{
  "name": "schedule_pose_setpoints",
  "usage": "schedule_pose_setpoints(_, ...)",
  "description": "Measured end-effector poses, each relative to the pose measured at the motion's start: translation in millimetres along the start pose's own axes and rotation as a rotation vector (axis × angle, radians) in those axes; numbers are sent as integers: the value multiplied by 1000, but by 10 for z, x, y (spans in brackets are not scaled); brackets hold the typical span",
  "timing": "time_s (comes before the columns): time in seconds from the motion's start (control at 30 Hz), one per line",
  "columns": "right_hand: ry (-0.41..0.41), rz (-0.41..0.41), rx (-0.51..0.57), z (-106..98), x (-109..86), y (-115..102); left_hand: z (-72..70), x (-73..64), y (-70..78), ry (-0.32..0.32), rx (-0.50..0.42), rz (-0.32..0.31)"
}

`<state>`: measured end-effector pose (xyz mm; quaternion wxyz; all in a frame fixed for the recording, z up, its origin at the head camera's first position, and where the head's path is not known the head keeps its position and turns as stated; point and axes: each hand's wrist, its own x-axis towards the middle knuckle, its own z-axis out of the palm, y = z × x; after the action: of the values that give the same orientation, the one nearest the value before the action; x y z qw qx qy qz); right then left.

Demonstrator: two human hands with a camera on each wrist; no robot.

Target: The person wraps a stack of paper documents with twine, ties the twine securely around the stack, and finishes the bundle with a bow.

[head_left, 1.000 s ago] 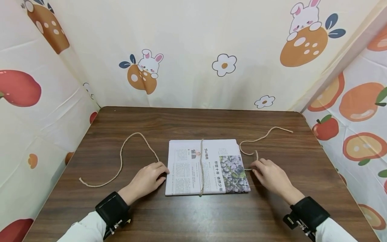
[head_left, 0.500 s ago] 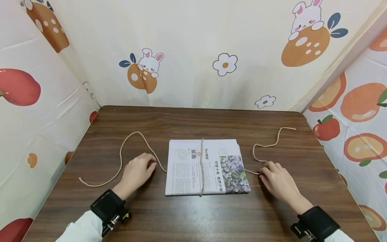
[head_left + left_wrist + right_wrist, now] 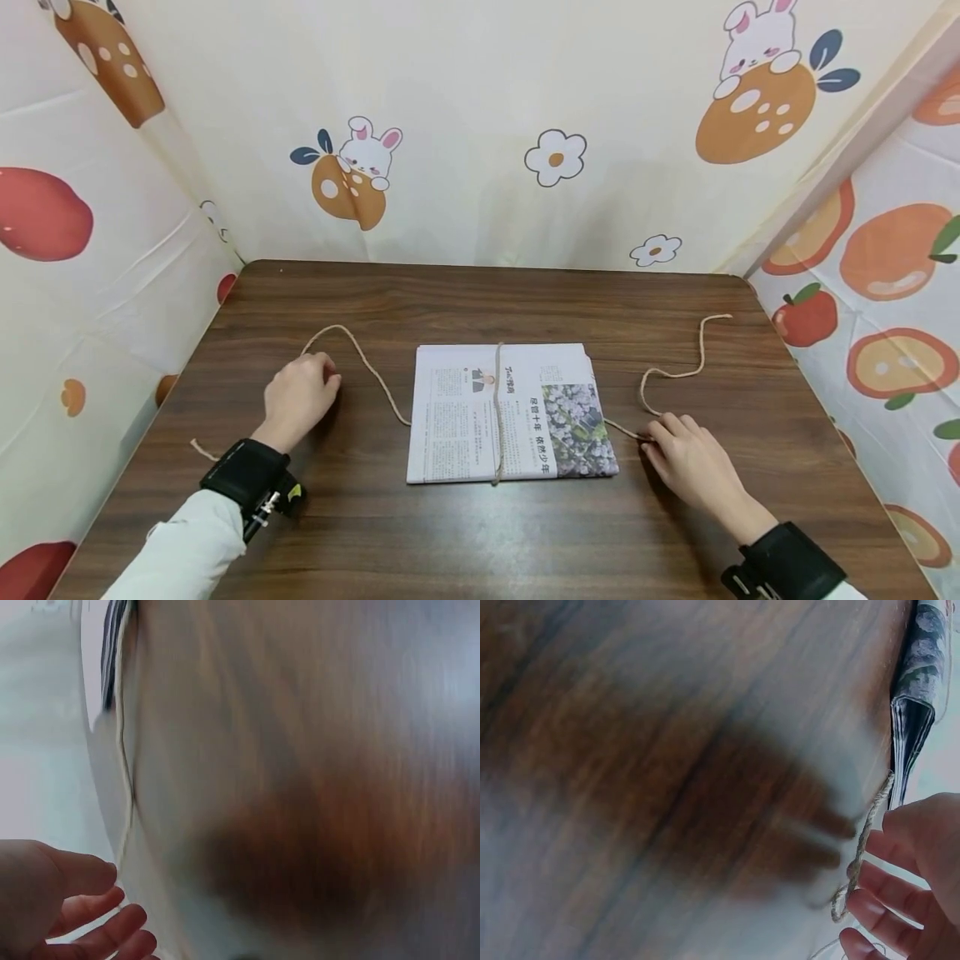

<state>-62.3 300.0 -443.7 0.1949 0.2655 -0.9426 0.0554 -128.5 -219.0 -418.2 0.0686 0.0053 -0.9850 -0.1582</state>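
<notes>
"Papers (image 3: 521, 421): where?"

"Flat on the table (image 3: 450, 542), between both hands. String (image 3: 367, 362) comes out from either side, apparently run beneath so their weight pins it; a strand (image 3: 497, 404) crosses the top."

"Right hand (image 3: 692, 465)?"

"Thumb and fingertips nearly together, pinching string near the papers' right edge, likely to control slack on that side."

"Left hand (image 3: 298, 402)?"

"Half open, fingers loosely bent at string's bend, no grip evident. Placed there, I'd judge, to mind the opposite run. Actual contact: can't tell."
</notes>
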Motion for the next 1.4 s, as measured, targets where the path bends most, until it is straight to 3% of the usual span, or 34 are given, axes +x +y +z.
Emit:
schedule_pose_setpoints(0.13, 22, -2, 21, -8, 56, -3, -112, 37, -148, -59, 37, -69)
schedule_pose_setpoints(0.43, 71, -48, 52, -48, 237, -7, -238, 71, -267, -388, 81, -253)
schedule_pose_setpoints(0.63, 74, -90, 69, -97, 393, -47, -244, 45, -267, -466, 88, -288)
schedule_pose_setpoints(0.8, 80, -115, 81, -86, 489, -108, -242, 53, -265, -470, 80, -290)
schedule_pose_setpoints(1.0, 70, -117, 79, -32, 548, -192, -216, 39, -275, -431, 56, -269)
schedule_pose_setpoints(1.27, 77, -121, 110, 20, 615, -270, -153, -27, -309, -330, 3, -159)
schedule_pose_setpoints(1.4, 77, -149, 117, 20, 672, -302, -181, -50, -245, -246, -34, -120)
